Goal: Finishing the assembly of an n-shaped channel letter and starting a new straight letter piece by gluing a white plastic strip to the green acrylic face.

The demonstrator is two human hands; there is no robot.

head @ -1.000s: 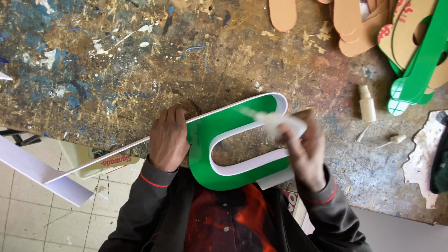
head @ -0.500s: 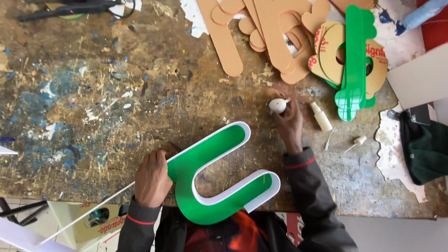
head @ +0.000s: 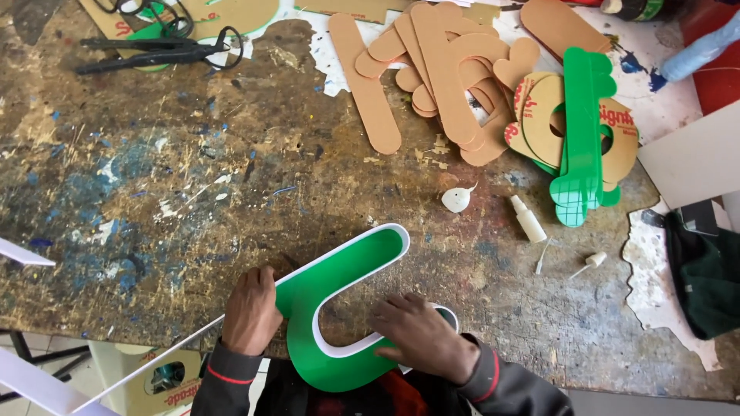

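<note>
Head view, looking down on a paint-stained wooden workbench (head: pixel 154 192). Green U-shaped letter (head: pixel 331 296) with a white raised rim lies flat at the near edge of the bench, its open end pointing up and to the right. Left hand (head: pixel 250 308) rests on the letter's left arm, fingers curled together over the white edge strip (head: pixel 154 358), which runs off the bench to the lower left; whether the fingers actually pinch the strip cannot be told. Right hand (head: pixel 420 335) lies flat, fingers spread, pressing the letter's right arm. Beyond, well apart: a small white wad (head: pixel 456 199), a white glue bottle (head: pixel 528 219), stacked brown cut-out shapes (head: pixel 439 69), an upright green piece (head: pixel 582 139), and black scissors (head: pixel 154 50).
</note>
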